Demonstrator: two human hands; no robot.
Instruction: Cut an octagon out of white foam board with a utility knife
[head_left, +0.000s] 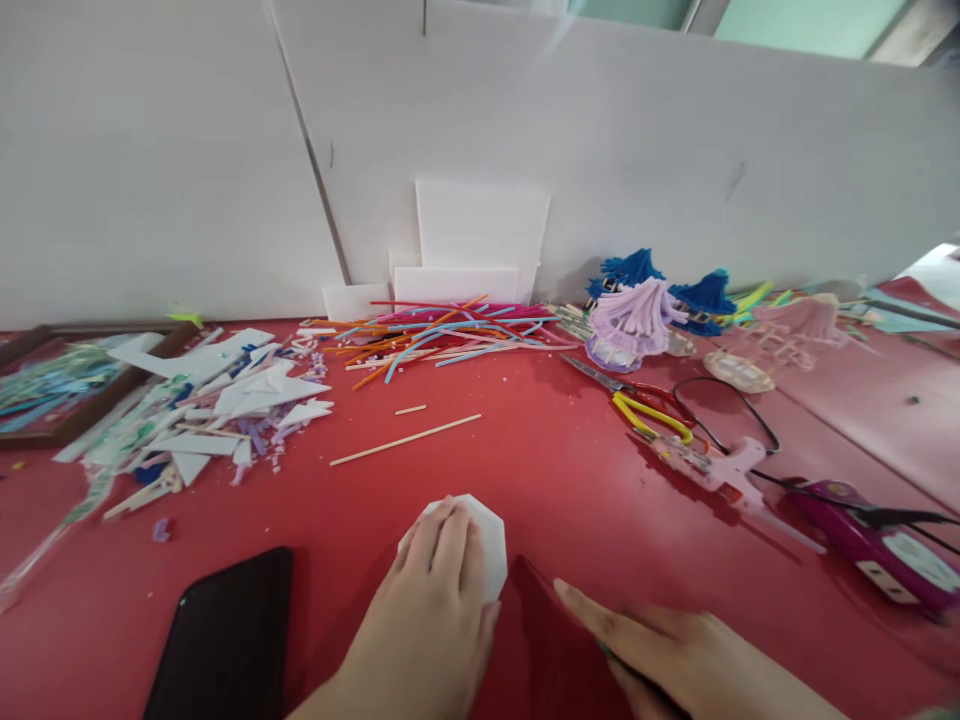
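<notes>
My left hand lies over a small white octagonal piece of board, its outstretched fingers pressing it flat on the red table; the hand covers much of the piece. To the right, my right hand is closed around a slim dark tool, with the index finger stretched along it. A thin dark tip points toward the board's right edge, a little apart from it. Most of the tool is hidden, and its exact kind is unclear. Beyond the board lie a long thin wooden stick and a short one.
A black phone lies left of my left hand. White and coloured scraps are heaped at left beside a brown tray. Pipe cleaners lie at the back. Scissors, a pink glue gun and small carousel-like models stand or lie right.
</notes>
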